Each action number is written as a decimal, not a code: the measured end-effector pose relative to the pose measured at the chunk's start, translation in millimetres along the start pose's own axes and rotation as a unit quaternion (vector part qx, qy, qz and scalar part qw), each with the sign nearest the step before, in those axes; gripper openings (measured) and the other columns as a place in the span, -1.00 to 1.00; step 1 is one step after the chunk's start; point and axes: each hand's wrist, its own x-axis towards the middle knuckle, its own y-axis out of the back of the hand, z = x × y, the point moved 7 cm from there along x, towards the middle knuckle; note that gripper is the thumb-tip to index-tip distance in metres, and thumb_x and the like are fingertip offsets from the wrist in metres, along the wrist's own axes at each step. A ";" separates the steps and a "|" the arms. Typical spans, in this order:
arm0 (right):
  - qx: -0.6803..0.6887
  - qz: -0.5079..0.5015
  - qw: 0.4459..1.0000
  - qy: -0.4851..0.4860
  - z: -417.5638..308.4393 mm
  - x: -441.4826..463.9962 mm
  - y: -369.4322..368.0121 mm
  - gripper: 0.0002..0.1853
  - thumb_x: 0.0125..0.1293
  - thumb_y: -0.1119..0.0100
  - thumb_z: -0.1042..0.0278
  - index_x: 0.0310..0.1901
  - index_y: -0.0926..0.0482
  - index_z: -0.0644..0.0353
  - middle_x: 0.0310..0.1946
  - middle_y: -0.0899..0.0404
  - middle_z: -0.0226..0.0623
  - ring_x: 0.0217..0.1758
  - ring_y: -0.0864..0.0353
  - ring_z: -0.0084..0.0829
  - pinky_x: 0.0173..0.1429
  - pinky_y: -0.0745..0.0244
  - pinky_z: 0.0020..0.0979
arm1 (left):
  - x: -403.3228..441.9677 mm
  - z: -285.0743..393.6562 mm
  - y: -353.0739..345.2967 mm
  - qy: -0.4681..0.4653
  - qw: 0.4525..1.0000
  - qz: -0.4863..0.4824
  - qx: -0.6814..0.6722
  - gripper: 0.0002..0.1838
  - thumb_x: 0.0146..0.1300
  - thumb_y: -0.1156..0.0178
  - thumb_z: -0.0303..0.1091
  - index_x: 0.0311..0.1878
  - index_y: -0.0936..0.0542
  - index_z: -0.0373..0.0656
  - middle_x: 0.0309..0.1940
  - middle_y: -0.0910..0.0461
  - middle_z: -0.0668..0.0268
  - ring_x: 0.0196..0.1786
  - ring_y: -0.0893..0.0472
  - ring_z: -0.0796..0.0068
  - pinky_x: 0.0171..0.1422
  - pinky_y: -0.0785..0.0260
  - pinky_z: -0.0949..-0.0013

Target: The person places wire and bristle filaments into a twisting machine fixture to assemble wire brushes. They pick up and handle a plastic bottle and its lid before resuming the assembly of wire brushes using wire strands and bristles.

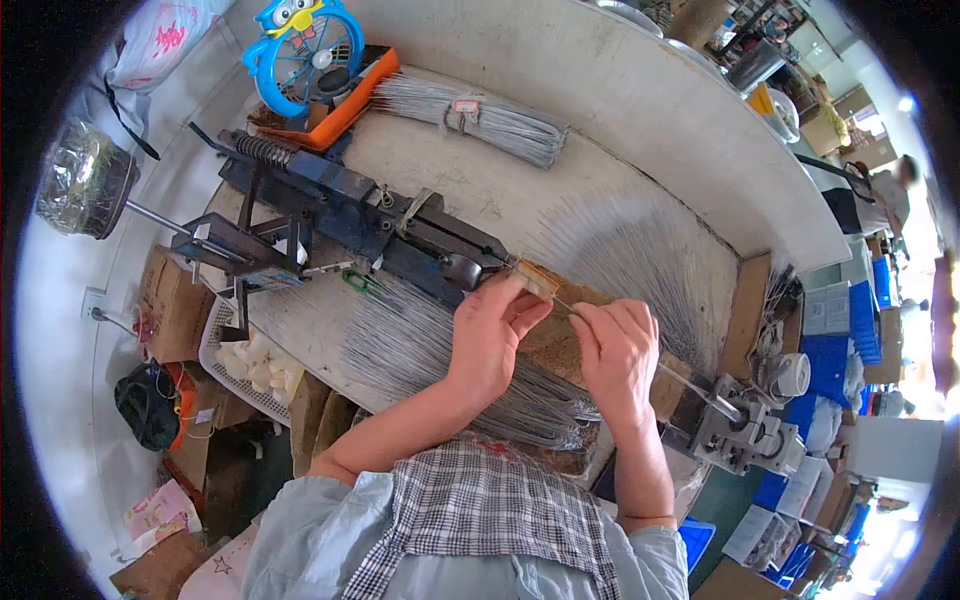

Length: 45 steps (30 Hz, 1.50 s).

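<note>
My left hand (490,330) is at the right end of a dark metal machine (370,215), its fingers curled beside a small yellowish block (537,279). What it holds, if anything, is hidden. Just to the right, my right hand (618,355) pinches a thin wire (565,304) that reaches toward the block. Under and beside my left forearm lies a heap of thin grey wires (400,340). More wires (640,260) fan out beyond my hands. A brown board (560,350) sits below and between both hands.
A tied wire bundle (480,118) lies at the back, near an orange tray (350,110) and a blue fan (305,60). A metal clamp device (745,425) stands right. A white basket (235,370) is at the left. Another person (885,205) stands far right.
</note>
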 end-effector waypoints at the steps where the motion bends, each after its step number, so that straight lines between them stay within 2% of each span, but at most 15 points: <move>1: 0.005 0.002 1.000 -0.005 0.7 -1.0 0.8 -0.81 0.09 -0.32 0.39 -0.22 -0.66 0.14 -0.35 -0.61 -0.38 -0.10 -0.53 -0.30 0.00 -0.37 -0.26 | -0.1 0.0 0.7 0.014 1.000 -0.008 -0.014 -0.71 0.41 -0.03 -0.29 0.05 -0.47 -0.29 -0.04 -0.56 0.18 0.03 -0.58 0.34 0.25 -0.46 0.23; 7: 0.071 0.058 0.996 -0.006 4.6 -4.8 24.5 -0.84 0.08 -0.33 0.45 -0.25 -0.67 0.16 -0.32 -0.66 -0.37 -0.11 -0.57 -0.29 0.01 -0.42 -0.29 | -8.2 -0.5 0.3 0.050 0.998 -0.013 0.045 -0.62 0.45 0.06 -0.20 0.17 -0.40 -0.27 0.10 -0.48 0.15 0.12 -0.50 0.31 0.33 -0.35 0.19; 8: 0.074 0.060 0.995 -0.001 3.7 -7.7 31.2 -0.85 0.09 -0.33 0.46 -0.26 -0.68 0.19 -0.32 -0.66 -0.32 -0.20 -0.60 -0.27 -0.05 -0.47 -0.30 | -11.0 -1.6 0.2 0.062 0.995 -0.010 0.076 -0.61 0.45 0.05 -0.21 0.19 -0.39 -0.27 0.11 -0.48 0.15 0.13 -0.50 0.31 0.33 -0.35 0.18; 14: 0.170 -0.101 0.977 -0.084 13.7 -66.2 24.7 -0.82 0.12 -0.34 0.42 -0.21 -0.67 0.21 -0.28 -0.65 -0.19 -0.34 -0.64 -0.19 -0.24 -0.54 -0.28 | -35.5 28.7 37.1 0.083 0.979 0.005 0.185 -0.60 0.40 -0.05 -0.27 0.21 -0.43 -0.27 0.04 -0.58 0.16 0.08 -0.59 0.31 0.18 -0.46 0.23; 16: 0.168 -0.142 0.972 -0.076 11.0 -88.0 11.4 -0.79 0.12 -0.34 0.38 -0.18 -0.66 0.18 -0.28 -0.65 -0.21 -0.31 -0.64 -0.18 -0.24 -0.56 -0.26 | -36.7 63.5 75.9 -0.011 0.981 0.049 0.186 -0.64 0.37 -0.10 -0.28 0.15 -0.49 -0.25 -0.07 -0.62 0.22 -0.05 -0.62 0.37 0.04 -0.50 0.30; 18: 0.132 -0.196 0.969 -0.075 6.4 -104.0 -5.7 -0.79 0.12 -0.33 0.30 -0.20 -0.66 0.14 -0.34 -0.61 -0.26 -0.29 -0.65 -0.16 -0.23 -0.57 -0.23 | -39.2 99.0 127.7 -0.071 0.968 0.179 0.163 -0.68 0.33 -0.16 -0.23 0.05 -0.55 -0.20 -0.17 -0.61 0.30 -0.20 -0.60 0.46 -0.06 -0.49 0.37; 20: 0.076 -0.240 0.964 -0.084 16.2 -119.0 -25.8 -0.78 0.12 -0.33 0.27 -0.22 -0.64 0.14 -0.36 -0.58 -0.27 -0.28 -0.64 -0.17 -0.24 -0.56 -0.22 | -45.8 126.4 198.7 -0.097 0.951 0.292 0.011 -0.71 0.28 -0.23 -0.19 -0.07 -0.55 -0.17 -0.27 -0.56 0.30 -0.28 -0.56 0.48 -0.19 -0.45 0.41; 22: 0.055 -0.274 0.956 -0.094 25.8 -126.0 -36.2 -0.78 0.12 -0.32 0.24 -0.23 -0.63 0.13 -0.35 -0.57 -0.28 -0.27 -0.63 -0.18 -0.24 -0.56 -0.21 | -58.8 167.1 251.3 -0.157 0.923 0.351 -0.013 -0.75 0.27 -0.24 -0.13 -0.17 -0.55 -0.11 -0.33 -0.55 0.35 -0.30 -0.54 0.52 -0.25 -0.41 0.47; 24: 0.067 -0.298 0.946 -0.105 35.4 -123.3 -37.7 -0.78 0.13 -0.30 0.22 -0.23 -0.62 0.12 -0.33 -0.56 -0.30 -0.25 -0.62 -0.20 -0.23 -0.55 -0.20 | -69.9 221.8 293.3 -0.227 0.907 0.351 0.056 -0.71 0.25 -0.27 -0.04 -0.23 -0.55 -0.07 -0.36 -0.54 0.40 -0.29 -0.52 0.57 -0.30 -0.35 0.51; 26: 0.060 -0.273 0.954 -0.104 34.9 -109.8 -23.2 -0.80 0.15 -0.28 0.21 -0.24 -0.63 0.09 -0.31 -0.57 -0.30 -0.22 -0.62 -0.20 -0.22 -0.55 -0.19 | -93.9 269.1 300.1 -0.339 0.779 0.495 0.183 -0.64 0.20 -0.31 0.06 -0.26 -0.56 -0.05 -0.44 -0.53 0.44 -0.39 -0.50 0.62 -0.40 -0.29 0.53; 29: 0.026 -0.268 0.960 -0.078 21.7 -106.0 -20.1 -0.83 0.18 -0.24 0.19 -0.28 -0.63 0.07 -0.32 -0.57 -0.31 -0.21 -0.63 -0.19 -0.19 -0.55 -0.17 | -98.5 320.9 353.3 -0.306 0.769 0.515 0.223 -0.61 0.17 -0.32 0.09 -0.23 -0.58 -0.05 -0.44 -0.54 0.44 -0.45 -0.48 0.64 -0.40 -0.27 0.55; 32: 0.012 -0.348 0.933 -0.085 27.7 -126.0 -39.6 -0.82 0.21 -0.21 0.18 -0.29 -0.63 0.07 -0.31 -0.57 -0.30 -0.20 -0.62 -0.19 -0.16 -0.54 -0.17 | -87.0 304.9 356.8 -0.330 0.788 0.504 0.126 -0.60 0.20 -0.30 0.09 -0.22 -0.58 -0.07 -0.45 -0.54 0.43 -0.48 -0.47 0.63 -0.39 -0.29 0.56; 35: 0.019 -0.372 0.920 -0.123 40.5 -118.1 -32.0 -0.81 0.22 -0.20 0.15 -0.28 -0.63 0.07 -0.30 -0.57 -0.29 -0.18 -0.62 -0.18 -0.15 -0.53 -0.16 | -83.0 254.9 334.8 -0.300 0.795 0.488 0.200 -0.63 0.24 -0.26 0.07 -0.25 -0.56 -0.07 -0.45 -0.53 0.42 -0.42 -0.49 0.61 -0.32 -0.34 0.52; 40: 0.026 -0.328 0.935 -0.136 41.2 -115.0 -22.2 -0.82 0.23 -0.19 0.15 -0.28 -0.63 0.05 -0.31 -0.58 -0.29 -0.18 -0.63 -0.18 -0.16 -0.53 -0.15 | -60.4 173.7 275.2 -0.176 0.923 0.340 0.044 -0.76 0.32 -0.18 -0.11 -0.21 -0.54 -0.09 -0.39 -0.57 0.36 -0.38 -0.55 0.53 -0.27 -0.45 0.45; 45: 0.057 -0.367 0.916 -0.150 45.4 -135.3 -39.0 -0.81 0.24 -0.20 0.15 -0.28 -0.63 0.07 -0.31 -0.58 -0.29 -0.21 -0.63 -0.15 -0.17 -0.54 -0.16 | -38.2 67.6 155.2 0.002 0.984 0.176 0.039 -0.78 0.33 -0.15 -0.23 -0.13 -0.54 -0.18 -0.27 -0.60 0.25 -0.24 -0.61 0.42 -0.11 -0.53 0.29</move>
